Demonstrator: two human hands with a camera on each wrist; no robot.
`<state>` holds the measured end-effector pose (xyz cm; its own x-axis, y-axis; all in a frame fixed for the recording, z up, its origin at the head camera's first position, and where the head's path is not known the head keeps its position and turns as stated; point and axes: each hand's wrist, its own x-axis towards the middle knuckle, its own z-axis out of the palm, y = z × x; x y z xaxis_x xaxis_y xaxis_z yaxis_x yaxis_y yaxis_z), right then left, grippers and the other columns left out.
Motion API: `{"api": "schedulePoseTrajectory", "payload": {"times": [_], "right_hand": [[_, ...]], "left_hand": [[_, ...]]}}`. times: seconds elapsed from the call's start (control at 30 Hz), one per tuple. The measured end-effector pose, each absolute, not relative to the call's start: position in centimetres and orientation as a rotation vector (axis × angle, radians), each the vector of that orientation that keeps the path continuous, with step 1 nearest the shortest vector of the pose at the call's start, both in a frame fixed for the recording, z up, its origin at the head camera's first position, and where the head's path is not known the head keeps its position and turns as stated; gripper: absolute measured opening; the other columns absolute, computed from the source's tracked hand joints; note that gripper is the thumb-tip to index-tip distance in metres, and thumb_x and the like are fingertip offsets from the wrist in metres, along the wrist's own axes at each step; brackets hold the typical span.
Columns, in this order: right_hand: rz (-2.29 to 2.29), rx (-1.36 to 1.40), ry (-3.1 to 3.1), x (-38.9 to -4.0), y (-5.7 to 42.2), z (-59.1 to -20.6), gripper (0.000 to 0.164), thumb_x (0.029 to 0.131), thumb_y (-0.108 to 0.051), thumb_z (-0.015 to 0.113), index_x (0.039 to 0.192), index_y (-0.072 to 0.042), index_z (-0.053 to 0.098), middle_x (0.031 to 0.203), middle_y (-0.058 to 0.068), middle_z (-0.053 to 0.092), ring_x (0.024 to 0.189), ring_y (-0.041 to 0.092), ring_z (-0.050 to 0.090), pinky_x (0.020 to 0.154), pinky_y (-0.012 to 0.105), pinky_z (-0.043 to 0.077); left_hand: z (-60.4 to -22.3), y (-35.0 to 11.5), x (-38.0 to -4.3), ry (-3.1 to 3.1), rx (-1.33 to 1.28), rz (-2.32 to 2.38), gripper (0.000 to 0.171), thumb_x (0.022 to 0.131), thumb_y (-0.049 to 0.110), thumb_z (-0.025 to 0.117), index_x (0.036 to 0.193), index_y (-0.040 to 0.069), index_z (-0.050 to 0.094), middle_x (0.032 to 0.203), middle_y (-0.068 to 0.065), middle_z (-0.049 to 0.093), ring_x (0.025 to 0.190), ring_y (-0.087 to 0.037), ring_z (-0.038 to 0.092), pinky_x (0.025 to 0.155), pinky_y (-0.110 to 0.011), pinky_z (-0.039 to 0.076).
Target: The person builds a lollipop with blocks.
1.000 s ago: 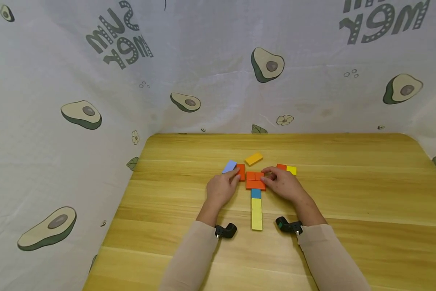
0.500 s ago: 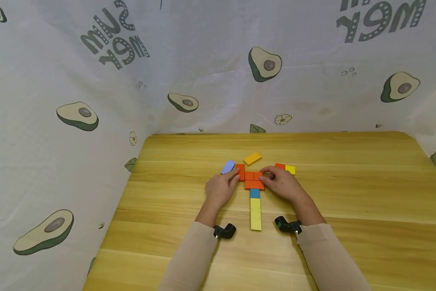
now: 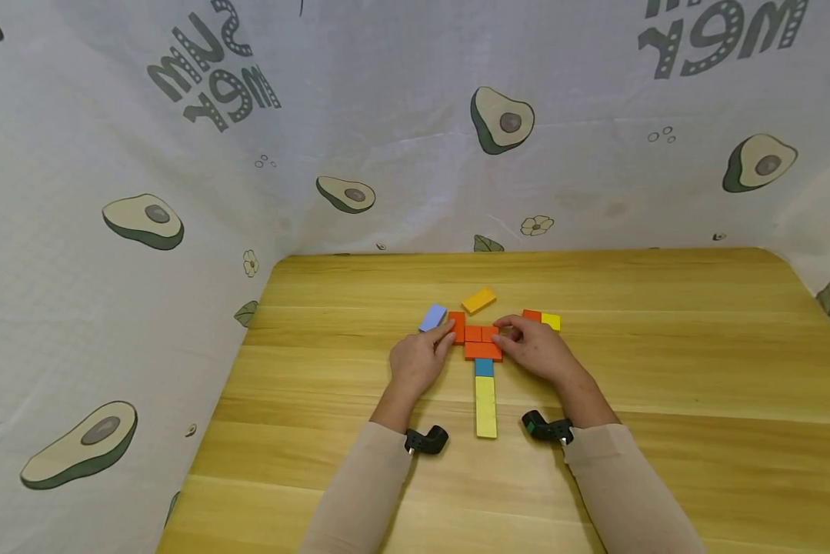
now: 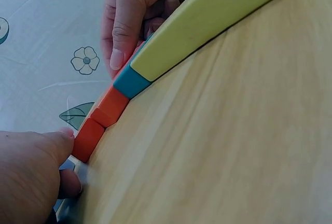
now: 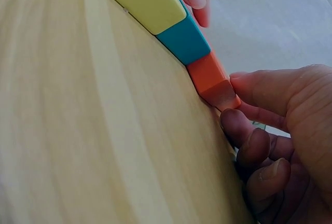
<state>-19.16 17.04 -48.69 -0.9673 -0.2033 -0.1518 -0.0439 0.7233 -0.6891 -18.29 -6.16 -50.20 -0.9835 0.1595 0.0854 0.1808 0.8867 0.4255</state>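
Flat on the wooden table lies a row of blocks: a long yellow block [image 3: 485, 408], a blue block [image 3: 484, 368], a wide red block [image 3: 482, 351], then two small red blocks [image 3: 473, 333] side by side. My left hand [image 3: 415, 363] pinches a red block [image 3: 458, 328] standing lengthwise at the left of the small pair; the thumb [image 4: 65, 137] shows at its end in the left wrist view. From the other side my right hand [image 3: 541, 351] holds thumb and forefinger at the right edge of the small red pair. Its other fingers curl below.
A lavender block [image 3: 432, 318] lies just beyond my left hand, and an orange block [image 3: 479, 301] sits tilted behind the row. Past my right hand are another red block [image 3: 531, 315] and a short yellow block [image 3: 551, 322]. A patterned cloth [image 3: 401, 115] hangs behind the table.
The narrow gap between the left red block and the small red pair has closed. My hands otherwise keep their places; the head view has shifted slightly.
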Motion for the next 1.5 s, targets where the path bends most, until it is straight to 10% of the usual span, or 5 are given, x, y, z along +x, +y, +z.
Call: {"api": "schedulePoseTrajectory", "payload": {"times": [1.0,1.23,1.5], "right_hand": [[-1.195,-0.082,2.851,-20.1,19.5,-46.4,0.036,0.106,-0.029,0.056,0.132,-0.005,0.064,0.096,0.013,0.062,0.080,0.025,0.052,0.068,0.032,0.044],[-0.922,-0.161,2.978,-23.4,16.8,-47.0,0.046,0.103,-0.039,0.059,0.126,0.000,0.066,0.109,0.023,0.067,0.103,0.040,0.058,0.094,0.055,0.047],[-0.835,-0.090,2.834,-26.1,15.6,-47.6,0.058,0.100,-0.049,0.059,0.131,0.000,0.061,0.122,0.023,0.067,0.110,0.038,0.062,0.097,0.053,0.050]], "left_hand": [[-50.6,-6.7,-18.3,-2.976,-0.274,-0.669,0.038,0.104,0.051,0.052,0.138,0.040,0.064,0.047,0.003,0.043,0.044,-0.011,0.030,0.045,-0.024,0.025],[-50.3,-6.4,-18.4,-2.992,-0.288,-0.668,0.038,0.104,0.051,0.052,0.139,0.039,0.064,0.047,0.003,0.044,0.044,-0.011,0.031,0.046,-0.024,0.026],[-50.4,-6.3,-18.3,-2.994,-0.299,-0.643,0.039,0.104,0.051,0.051,0.140,0.039,0.062,0.046,0.004,0.044,0.043,-0.011,0.031,0.045,-0.024,0.025]]}}
